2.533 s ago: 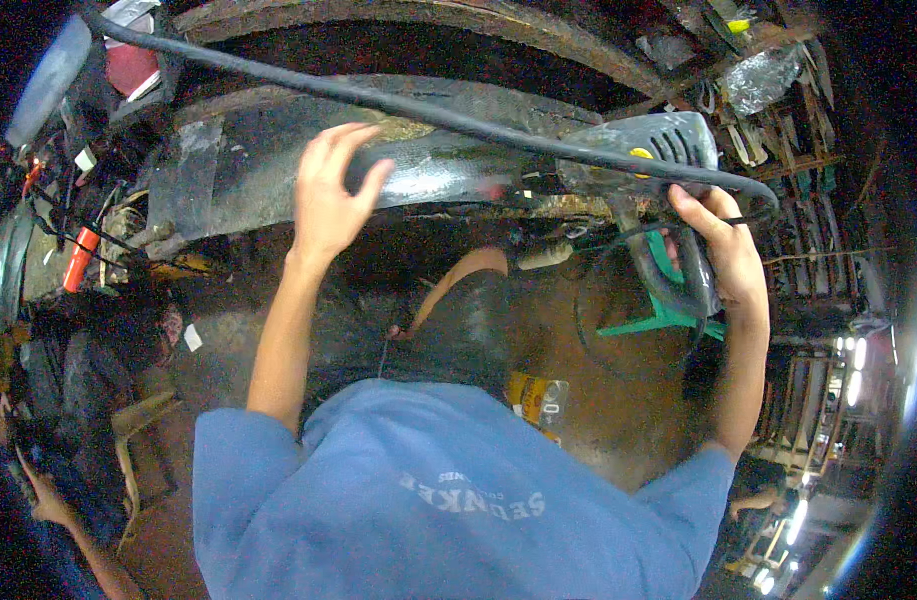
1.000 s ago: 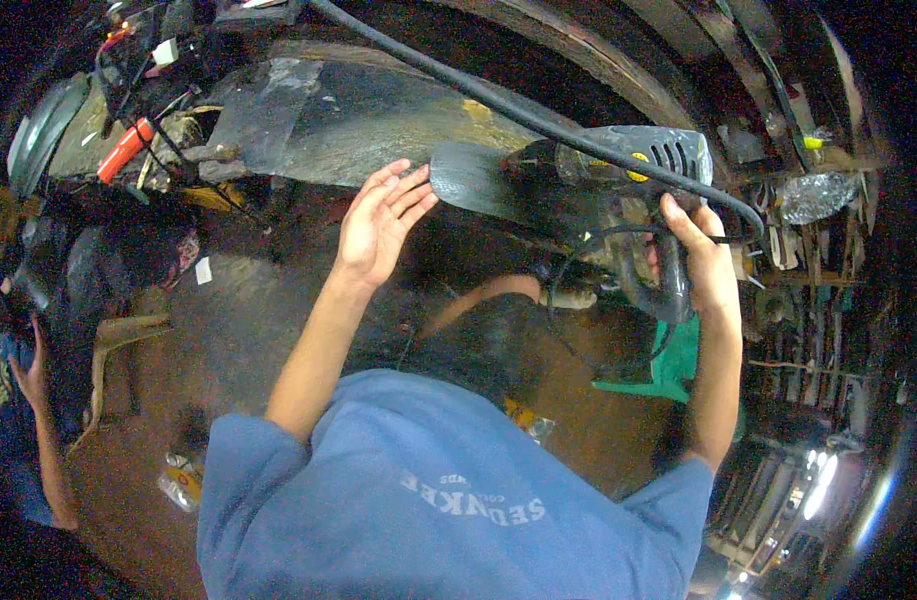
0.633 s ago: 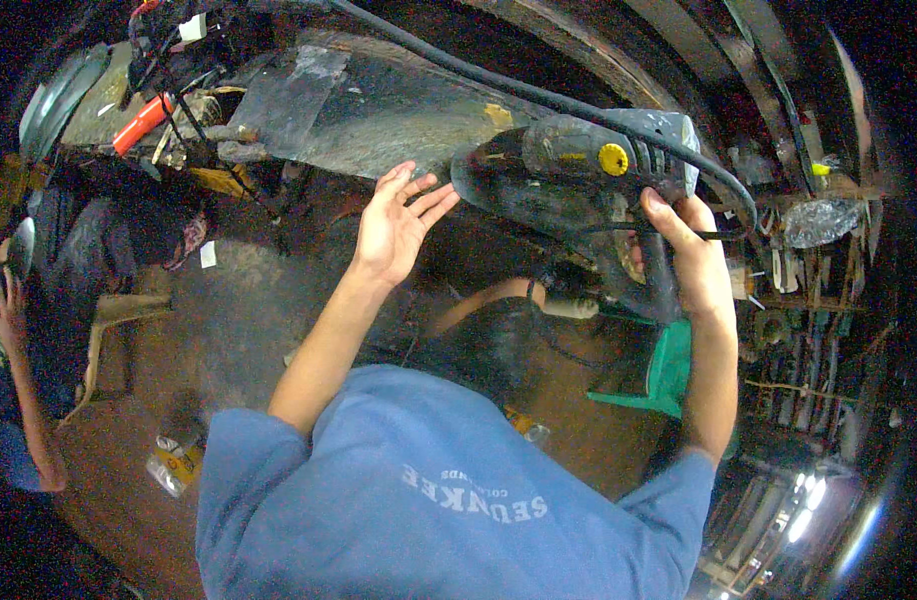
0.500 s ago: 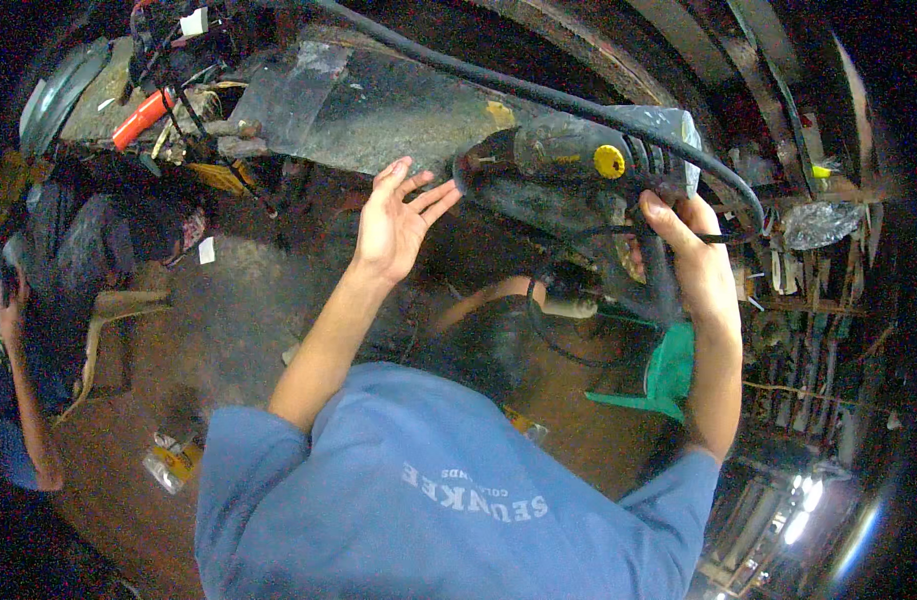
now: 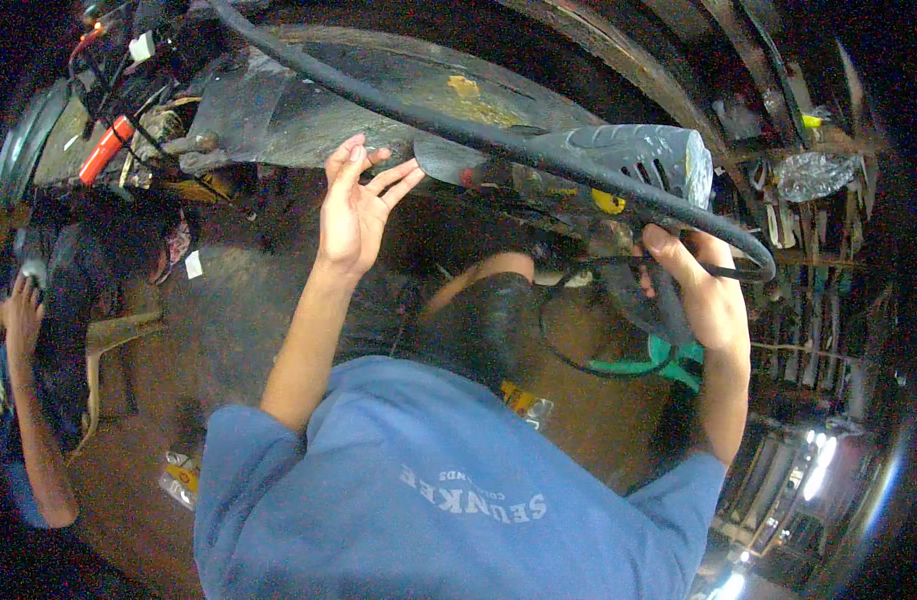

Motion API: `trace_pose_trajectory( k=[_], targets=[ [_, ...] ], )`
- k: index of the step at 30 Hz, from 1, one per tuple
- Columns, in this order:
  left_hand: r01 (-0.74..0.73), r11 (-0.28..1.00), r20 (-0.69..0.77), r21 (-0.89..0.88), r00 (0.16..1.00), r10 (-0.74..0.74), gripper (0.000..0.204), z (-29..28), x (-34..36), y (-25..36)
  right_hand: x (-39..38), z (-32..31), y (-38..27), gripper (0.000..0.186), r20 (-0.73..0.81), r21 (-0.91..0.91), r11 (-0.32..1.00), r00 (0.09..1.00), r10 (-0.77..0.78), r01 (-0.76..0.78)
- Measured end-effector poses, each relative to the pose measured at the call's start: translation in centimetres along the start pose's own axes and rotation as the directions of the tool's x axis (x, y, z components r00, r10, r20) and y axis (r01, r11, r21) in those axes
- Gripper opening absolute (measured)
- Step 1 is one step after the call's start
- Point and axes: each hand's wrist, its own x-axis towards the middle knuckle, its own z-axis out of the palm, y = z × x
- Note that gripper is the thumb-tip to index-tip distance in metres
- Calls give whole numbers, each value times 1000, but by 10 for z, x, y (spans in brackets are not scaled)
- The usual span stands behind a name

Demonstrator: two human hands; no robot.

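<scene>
My right hand [image 5: 694,265] is wrapped round the grip of a grey corded power tool [image 5: 629,150] with vents, a round yellow part and a dark grey disc [image 5: 444,160] at its front end. My left hand [image 5: 359,205] is open, palm toward me, fingers spread. Its fingertips come close to the disc's edge; whether they touch it I cannot tell. The disc end lies against or just over a long, worn grey surface [image 5: 339,120]. A thick black cable [image 5: 459,125] crosses above the tool and partly hides it.
An orange-handled tool [image 5: 107,150] lies at far left among clutter. Another person's arm [image 5: 41,420] shows at the left edge. A green plastic thing [image 5: 669,362] stands beneath my right forearm. Yellow-labelled packages [image 5: 181,478] lie on the brown floor. Racks [image 5: 809,330] line the right side.
The power tool's front end and my left hand have shifted left. The disc now shows broader, and the black cable has swung lower across the tool. My right hand keeps its hold.
</scene>
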Motion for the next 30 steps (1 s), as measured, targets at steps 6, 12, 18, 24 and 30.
trace_pose_trajectory(
  k=[6, 12, 18, 24, 30],
  targets=[
    [-12, 989, -23, 149, 1000, 16, 40, 5, 1, 0, -4, -17, 26, 27, -115, 110, 990, 989, 96, -83],
    [57, 970, -4, 238, 998, -58, 48, -5, 0, 5, -2, -39, 47, 33, -243, 77, 990, 960, 137, -122],
    [-88, 775, 71, 625, 996, 56, 57, 12, 1, 7, 6, -47, 60, 33, -296, 171, 976, 938, 180, -133],
    [-574, 2, 574, 819, 819, -21, 114, 69, 27, 1, 18, -28, 48, 34, -244, 256, 967, 968, 65, 0],
    [-756, -222, 683, 616, 652, -329, 137, 98, 77, -33, 22, -24, 40, 33, -91, 229, 970, 994, -66, 85]
  ],
)
